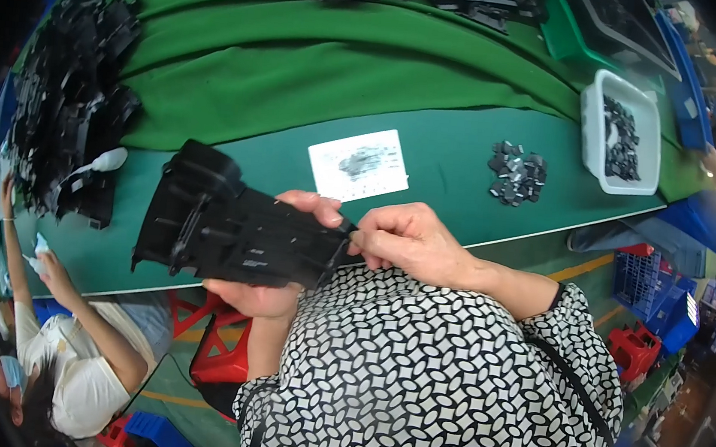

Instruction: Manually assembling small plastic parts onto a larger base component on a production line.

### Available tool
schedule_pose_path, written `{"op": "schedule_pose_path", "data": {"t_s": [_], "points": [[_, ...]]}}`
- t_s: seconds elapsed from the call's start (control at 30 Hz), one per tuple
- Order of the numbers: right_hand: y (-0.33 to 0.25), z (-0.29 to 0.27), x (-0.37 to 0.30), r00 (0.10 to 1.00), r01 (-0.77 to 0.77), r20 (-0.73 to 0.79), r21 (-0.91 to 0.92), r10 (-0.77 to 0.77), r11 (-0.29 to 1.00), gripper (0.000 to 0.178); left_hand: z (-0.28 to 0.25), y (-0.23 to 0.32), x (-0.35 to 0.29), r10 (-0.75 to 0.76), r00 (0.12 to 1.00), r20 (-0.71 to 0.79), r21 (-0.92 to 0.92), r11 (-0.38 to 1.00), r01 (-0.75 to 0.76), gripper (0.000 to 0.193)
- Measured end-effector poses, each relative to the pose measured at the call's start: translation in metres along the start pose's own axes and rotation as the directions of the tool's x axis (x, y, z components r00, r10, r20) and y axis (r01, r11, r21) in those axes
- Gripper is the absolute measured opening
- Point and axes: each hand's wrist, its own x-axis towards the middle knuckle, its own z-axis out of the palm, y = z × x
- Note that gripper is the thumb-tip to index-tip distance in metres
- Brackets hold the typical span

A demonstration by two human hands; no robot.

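A large black moulded plastic part [245, 234] is held tilted in front of my body, its raised rounded end toward the left. Beneath it lies my left hand [256, 298], the thumb side showing below and fingertips curling over the far edge. At the part's narrow right end my right hand [414, 244] is closed, thumb and forefinger pinched against the corner. Whatever sits between those fingertips is too small and covered to make out. Beyond the part, a white card [384, 172] with a grey smudged patch rests on the green table [459, 160].
Small black pieces [518, 174] lie heaped on the right, near a white tub [591, 134] of similar pieces. Black plastic parts [69, 92] are piled at left on green cloth [304, 72]. A co-worker [87, 353] sits at lower left, hands by the table.
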Motion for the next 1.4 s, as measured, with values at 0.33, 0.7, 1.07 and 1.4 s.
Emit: {"op": "schedule_pose_path", "data": {"t_s": [0.33, 0.7, 1.07, 1.4], "points": [[-0.007, -0.017, -0.011, 0.998, 0.067, 0.026, -0.278, -0.062, 0.958, 0.022, -0.007, 0.006, 0.0, 0.05, 0.991, -0.125, 0.009, 0.999, -0.049, 0.085], [0.016, -0.121, -0.051, 0.651, -0.087, -0.317, -0.934, -0.689, 0.347, 0.019, -0.025, 0.005, 0.002, -0.026, 0.986, -0.166, -0.07, 0.997, 0.014, 0.076], [0.02, -0.121, -0.045, 0.574, -0.074, -0.199, -0.979, -0.794, 0.192, 0.014, -0.024, 0.005, 0.002, -0.054, 0.975, -0.215, -0.012, 0.999, 0.053, 0.075], [0.009, -0.118, -0.051, 0.642, 0.028, -0.108, -0.986, -0.759, 0.163, 0.012, -0.026, 0.007, 0.002, -0.063, 0.966, -0.252, 0.014, 0.998, 0.068, 0.075]]}}
